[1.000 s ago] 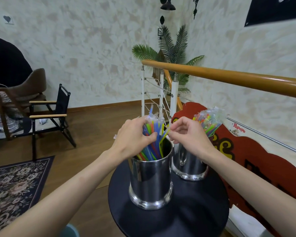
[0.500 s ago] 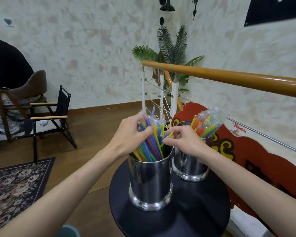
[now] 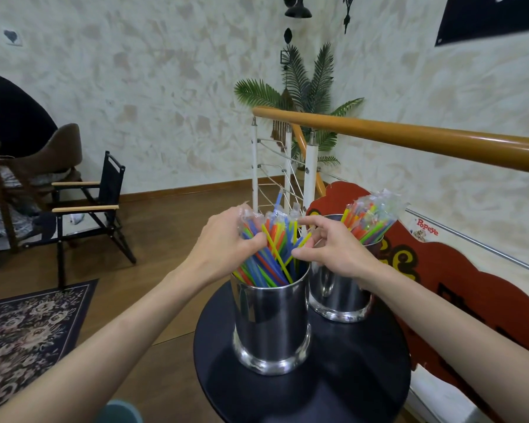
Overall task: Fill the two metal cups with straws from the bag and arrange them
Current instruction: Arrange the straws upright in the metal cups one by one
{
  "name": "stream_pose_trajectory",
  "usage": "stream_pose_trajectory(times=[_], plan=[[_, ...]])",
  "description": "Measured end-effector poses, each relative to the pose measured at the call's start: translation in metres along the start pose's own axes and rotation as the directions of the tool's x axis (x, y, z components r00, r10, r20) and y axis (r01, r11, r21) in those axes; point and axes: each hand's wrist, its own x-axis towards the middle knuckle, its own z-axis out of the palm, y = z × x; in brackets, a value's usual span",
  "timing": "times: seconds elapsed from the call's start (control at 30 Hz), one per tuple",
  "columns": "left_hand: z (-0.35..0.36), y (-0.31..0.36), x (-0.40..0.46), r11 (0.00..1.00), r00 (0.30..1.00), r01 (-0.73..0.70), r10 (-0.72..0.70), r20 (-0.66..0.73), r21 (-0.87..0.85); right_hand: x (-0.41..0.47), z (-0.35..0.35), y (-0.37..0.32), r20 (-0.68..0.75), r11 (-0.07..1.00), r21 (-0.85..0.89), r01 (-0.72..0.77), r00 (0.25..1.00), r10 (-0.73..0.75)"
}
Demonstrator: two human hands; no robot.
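Observation:
Two shiny metal cups stand on a small round black table point(image 3: 333, 389). The near cup point(image 3: 271, 325) holds a spread of coloured straws point(image 3: 269, 257), some still in clear wrappers. My left hand point(image 3: 223, 251) grips the left side of that bunch, thumb curled round the straws. My right hand point(image 3: 330, 251) is at the bunch's right side and pinches a yellow straw between thumb and fingers. The far cup point(image 3: 338, 296) stands behind my right wrist, with a clear bag of straws point(image 3: 370, 221) leaning out of it to the right.
A wooden handrail point(image 3: 409, 138) on white posts runs behind the table. A red carved board point(image 3: 458, 288) stands at the right. A folding chair point(image 3: 86, 206) and a seated person point(image 3: 9, 123) are at the left, with a patterned rug point(image 3: 28, 328) on the wood floor.
Both hands have shifted on the near cup's straws, fanning the bunch wider. My right hand has opened slightly and now pinches a yellow straw at the right side.

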Motion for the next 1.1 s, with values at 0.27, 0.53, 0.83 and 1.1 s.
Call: stream_pose_trajectory(times=[0.27,0.53,0.83,1.1], plan=[[0.005,-0.011,-0.005,0.987,1.0,0.017,-0.019,-0.011,-0.157,-0.002,0.002,-0.005,-0.017,0.999,-0.028,0.04,0.999,-0.041],[0.005,-0.019,-0.002,0.972,1.0,0.019,-0.014,0.023,-0.234,0.009,0.019,-0.012,-0.149,0.993,-0.117,0.026,0.988,-0.043],[0.002,-0.015,0.002,0.977,0.979,-0.18,0.189,-0.08,0.115,-0.003,0.008,-0.014,-0.102,0.993,-0.107,0.042,0.993,-0.053],[0.008,-0.002,0.004,0.808,0.921,-0.358,0.389,0.033,0.468,-0.007,0.001,-0.018,-0.077,0.999,-0.034,0.016,0.997,-0.018]])
